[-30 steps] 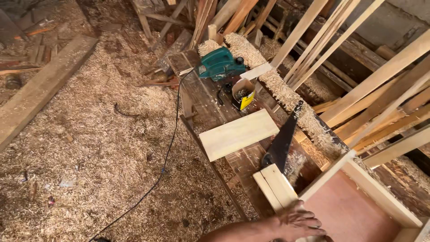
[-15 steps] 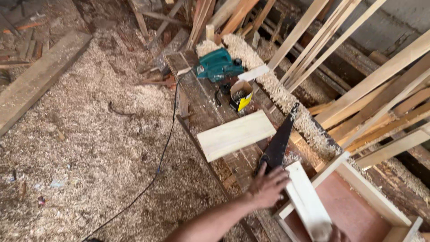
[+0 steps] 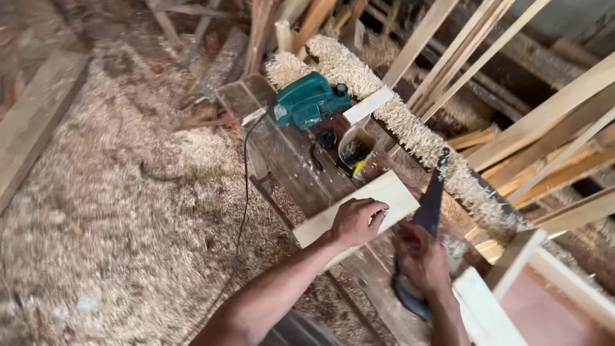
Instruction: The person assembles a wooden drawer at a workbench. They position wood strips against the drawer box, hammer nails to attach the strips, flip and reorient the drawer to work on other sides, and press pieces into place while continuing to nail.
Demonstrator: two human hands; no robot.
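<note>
We see our left hand [image 3: 357, 221] lying palm down on a pale wooden board [image 3: 378, 198], fingers curled loosely over its far edge so that the hand presses and partly grips the board. The board lies flat across the dark, worn surface [image 3: 288, 160], slanting from lower left to upper right, with one end jutting past the surface's near edge. Just beside it, our right hand [image 3: 419, 256] is closed around the handle of a hand saw [image 3: 430, 198], whose dark blade runs up and away from the hand, its tip near a long ridge of wood shavings [image 3: 410, 128] heaped along the far side of the surface. The blade lies close to the board's right end; we cannot tell whether it touches the wood. Farther up the surface sits a teal electric planer [image 3: 307, 102], with a black cord [image 3: 243, 192] trailing off the edge and down across the floor. Between the planer and the board stands a small open cardboard box [image 3: 353, 150] with dark and yellow contents we cannot make out. A short pale offcut [image 3: 368, 106] lies just beside the planer. At lower right a light wooden frame [image 3: 512, 263] with a reddish panel stands near our right forearm. Long pale timber strips [image 3: 544, 115] lean across the upper right, and the floor [image 3: 109, 211] to the left is covered in sawdust and shavings.
</note>
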